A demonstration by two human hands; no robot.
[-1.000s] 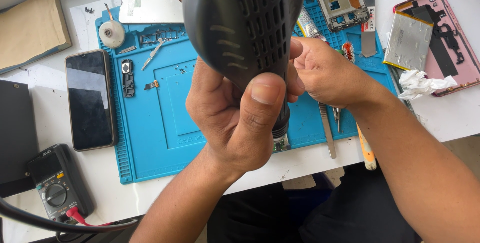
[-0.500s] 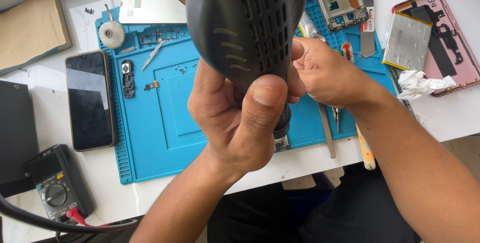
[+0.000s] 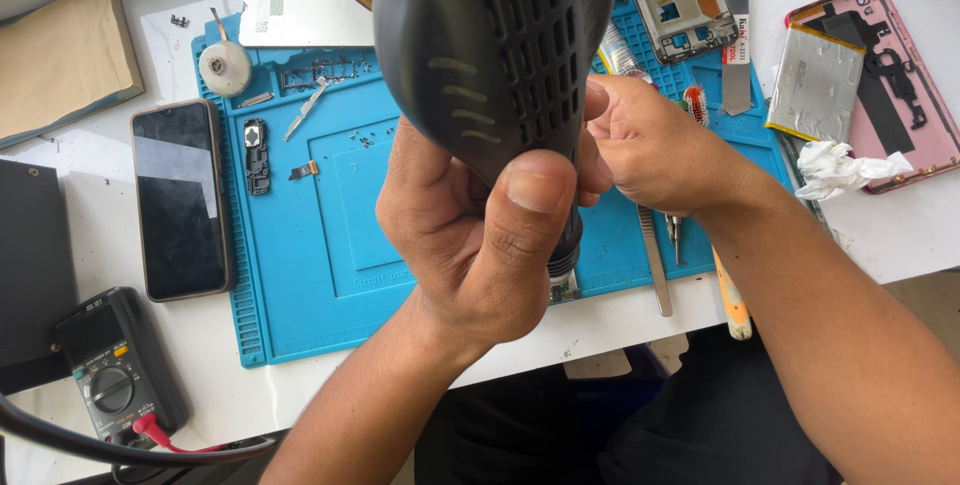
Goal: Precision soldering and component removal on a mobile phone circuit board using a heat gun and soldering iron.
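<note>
the left hand (image 3: 470,245) is wrapped tight around the handle of a dark grey heat gun (image 3: 500,55), thumb pressed across the front, and holds it upright over the middle of the blue work mat (image 3: 310,265). the gun's vented body fills the top centre of the view and hides whatever lies on the mat beneath it. the right hand (image 3: 650,150) sits just behind the gun with its fingers curled closed; what they pinch is hidden by the gun, so i cannot tell what they hold. a small green board edge (image 3: 563,290) peeks out just below the left hand.

around them on the white counter (image 3: 900,230): a black phone (image 3: 180,200) lies screen up at the mat's left edge, a multimeter (image 3: 115,370) with a red lead sits near the front left corner, and a small round part (image 3: 225,68) rests at the mat's top left. to the right lie tweezers (image 3: 655,270), a flat silver battery (image 3: 815,85) on a pink phone back (image 3: 915,110), and a crumpled tissue (image 3: 840,167).
</note>
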